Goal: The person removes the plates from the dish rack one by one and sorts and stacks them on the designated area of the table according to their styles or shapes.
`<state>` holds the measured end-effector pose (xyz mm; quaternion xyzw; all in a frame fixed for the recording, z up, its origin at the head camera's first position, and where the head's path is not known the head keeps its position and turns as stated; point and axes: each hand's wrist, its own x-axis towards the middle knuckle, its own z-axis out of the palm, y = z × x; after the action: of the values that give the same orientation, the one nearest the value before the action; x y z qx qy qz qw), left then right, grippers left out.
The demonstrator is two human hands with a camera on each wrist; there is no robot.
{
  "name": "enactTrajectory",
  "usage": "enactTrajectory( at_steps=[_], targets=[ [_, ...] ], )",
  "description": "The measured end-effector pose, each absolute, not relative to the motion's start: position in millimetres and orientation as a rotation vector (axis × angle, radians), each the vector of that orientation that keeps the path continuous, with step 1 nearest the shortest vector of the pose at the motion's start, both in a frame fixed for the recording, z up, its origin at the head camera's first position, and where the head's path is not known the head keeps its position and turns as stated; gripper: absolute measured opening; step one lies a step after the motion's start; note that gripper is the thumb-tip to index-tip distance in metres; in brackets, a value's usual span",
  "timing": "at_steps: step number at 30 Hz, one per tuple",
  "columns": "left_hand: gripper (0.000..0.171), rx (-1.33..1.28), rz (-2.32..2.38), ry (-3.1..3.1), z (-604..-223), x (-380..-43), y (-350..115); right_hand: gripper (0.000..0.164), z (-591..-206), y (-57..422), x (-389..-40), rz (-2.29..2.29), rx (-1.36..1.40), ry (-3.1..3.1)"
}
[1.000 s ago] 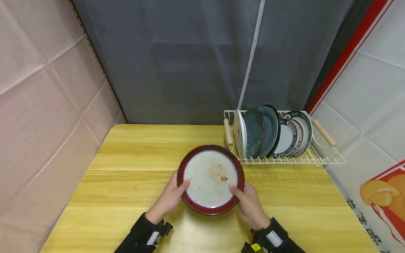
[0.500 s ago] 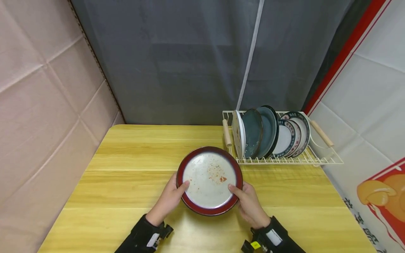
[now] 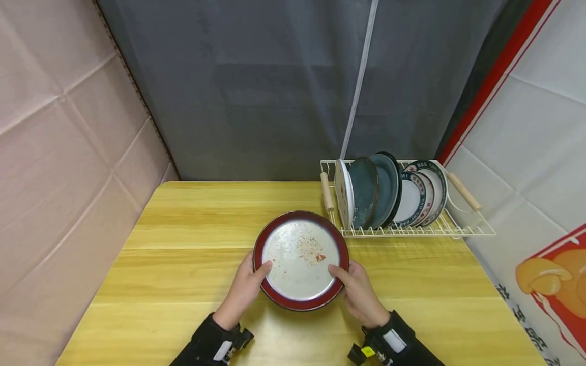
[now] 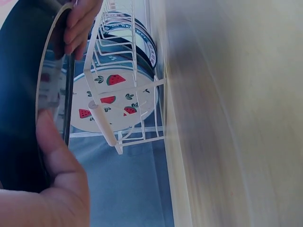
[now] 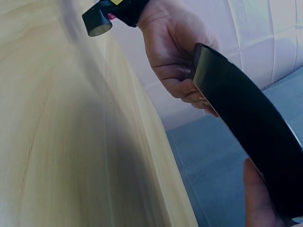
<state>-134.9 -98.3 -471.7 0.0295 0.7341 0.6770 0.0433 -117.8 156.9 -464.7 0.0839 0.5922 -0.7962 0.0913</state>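
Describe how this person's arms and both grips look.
The left grip and right grip are bare, without gloves. Black sleeves cover the visible forearms, each with a white patch near the wrist. A small dark device sits at each wrist; a yellow patch shows at the right one.

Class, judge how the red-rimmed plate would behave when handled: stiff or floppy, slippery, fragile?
The red-rimmed plate is probably stiff: it shows no sag between the left hand and right hand. Its shiny surface may be slippery. It resembles glazed ceramic, so it could chip if dropped.
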Motion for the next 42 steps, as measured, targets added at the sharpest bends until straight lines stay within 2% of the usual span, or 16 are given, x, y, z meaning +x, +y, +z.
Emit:
enactTrajectory(
  at_steps=[15,25,34,42],
  targets=[
    [0.046,-0.223,2.210,2.216,-474,-141,-111,0.044,-457,169,-116,-2.449,0.055,1.796],
    [0.048,-0.390,2.357,2.062,-467,-149,-140,0.044,-451,183,-117,-2.463,0.080,1.845],
    [0.057,-0.589,2.502,1.945,-460,-153,-172,0.045,-451,192,-116,-2.475,-0.014,1.856],
    [0.055,-0.739,2.685,1.880,-465,-158,-194,0.046,-453,195,-113,-2.480,0.041,1.856]
  ],
)
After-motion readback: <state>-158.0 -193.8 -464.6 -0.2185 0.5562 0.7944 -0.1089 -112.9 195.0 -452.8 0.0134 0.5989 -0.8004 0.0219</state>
